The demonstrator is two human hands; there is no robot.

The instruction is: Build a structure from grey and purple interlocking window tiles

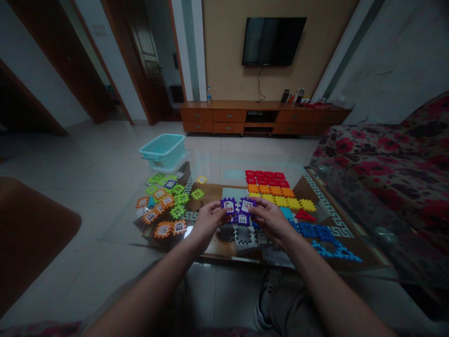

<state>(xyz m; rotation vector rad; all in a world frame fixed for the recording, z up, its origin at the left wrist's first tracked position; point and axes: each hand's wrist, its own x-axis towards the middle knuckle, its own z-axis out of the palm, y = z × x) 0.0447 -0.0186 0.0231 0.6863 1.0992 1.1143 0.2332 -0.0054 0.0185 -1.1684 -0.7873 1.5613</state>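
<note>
My left hand (211, 218) pinches a purple interlocking window tile (228, 206) between thumb and fingers. In my right hand (269, 216) is a second purple window tile (246, 205), tilted a little and close to the first. Another purple window tile (243, 218) shows just below these two; whether it is joined to them I cannot tell. Under my hands lie grey interlocking tiles (243, 235) on the glass coffee table (217, 247). Beside my right hand run yellow tiles (291, 202) and light-blue tiles (286, 213).
Red tiles (266, 178), orange tiles (271, 190) and blue tiles (312, 230) lie in groups on the right. Green tiles (179, 198) and orange window tiles (164, 229) are scattered left. A turquoise bin (164, 152) stands at the far left corner; a floral sofa (382, 150) borders the right.
</note>
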